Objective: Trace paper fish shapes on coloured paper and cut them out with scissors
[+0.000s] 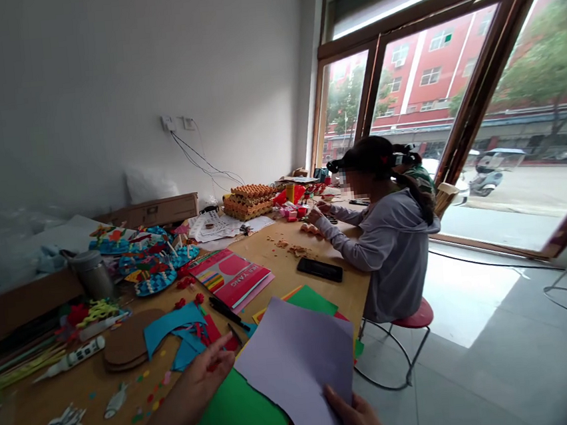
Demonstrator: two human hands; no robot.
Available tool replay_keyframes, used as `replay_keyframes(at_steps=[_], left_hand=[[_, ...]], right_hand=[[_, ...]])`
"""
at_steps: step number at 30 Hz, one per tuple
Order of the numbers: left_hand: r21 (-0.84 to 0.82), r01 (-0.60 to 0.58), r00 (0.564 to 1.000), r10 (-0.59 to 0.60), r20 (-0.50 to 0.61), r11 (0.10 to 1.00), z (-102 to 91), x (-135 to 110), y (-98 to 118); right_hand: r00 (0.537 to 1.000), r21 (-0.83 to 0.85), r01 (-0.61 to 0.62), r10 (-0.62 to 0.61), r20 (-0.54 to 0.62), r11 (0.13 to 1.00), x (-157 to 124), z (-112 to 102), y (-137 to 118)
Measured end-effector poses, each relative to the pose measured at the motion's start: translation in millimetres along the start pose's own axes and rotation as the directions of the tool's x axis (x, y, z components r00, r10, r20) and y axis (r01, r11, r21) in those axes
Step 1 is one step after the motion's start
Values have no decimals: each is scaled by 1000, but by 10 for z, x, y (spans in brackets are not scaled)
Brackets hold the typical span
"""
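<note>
My right hand [358, 420] grips the lower right edge of a purple sheet of paper [297, 358], thumb on top. The sheet is tilted, and its lower left edge is cut unevenly. My left hand [209, 372] is beside the sheet's left corner, fingers partly stretched out and holding nothing. Beneath the purple sheet lies green paper [240, 417] with a yellow edge under it. Another green sheet [312, 301] shows behind it. Blue paper pieces [174, 326], a black pen [229, 312] and brown round boards [128, 338] lie just past my left hand.
A red paper pack [232, 277] and a black phone [319, 269] lie farther along the table. Blue crafted pieces [152, 258], a grey cup [92, 272], a glue bottle [71, 358] and egg trays [248, 201] crowd the wall side. A person [390, 229] sits on a red stool [414, 315] at the right.
</note>
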State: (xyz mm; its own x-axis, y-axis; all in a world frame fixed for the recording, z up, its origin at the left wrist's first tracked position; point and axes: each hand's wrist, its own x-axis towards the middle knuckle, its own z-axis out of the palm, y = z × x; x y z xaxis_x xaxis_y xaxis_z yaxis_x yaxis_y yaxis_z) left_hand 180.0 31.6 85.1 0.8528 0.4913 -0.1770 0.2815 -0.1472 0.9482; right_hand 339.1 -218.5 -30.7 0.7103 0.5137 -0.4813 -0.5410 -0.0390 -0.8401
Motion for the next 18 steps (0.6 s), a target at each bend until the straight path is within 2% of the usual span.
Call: replay_keyframes(at_steps=[4,9,11,14,18], left_hand=[[-95,70,995,-63,72,993,-77,30,-35],[-34,19,1000,-18,25,999,-129,-27,58],[-34,32,999,-30,42,999,-112,-46,108],[-54,61,996,-58,61,997,-74,-63,173],[-29,44,999,-44,6,999,-73,-66,173]], right_hand=[[999,31,1,0,-48,1000,-18,91,22],[998,143,-33,39,-40,989,-153,278,-29],[998,170,-40,46,-31,985,-209,322,-64],[998,187,-58,63,-20,981,-285,371,-117],[996,160,-92,93,1,983,-360,411,-151]])
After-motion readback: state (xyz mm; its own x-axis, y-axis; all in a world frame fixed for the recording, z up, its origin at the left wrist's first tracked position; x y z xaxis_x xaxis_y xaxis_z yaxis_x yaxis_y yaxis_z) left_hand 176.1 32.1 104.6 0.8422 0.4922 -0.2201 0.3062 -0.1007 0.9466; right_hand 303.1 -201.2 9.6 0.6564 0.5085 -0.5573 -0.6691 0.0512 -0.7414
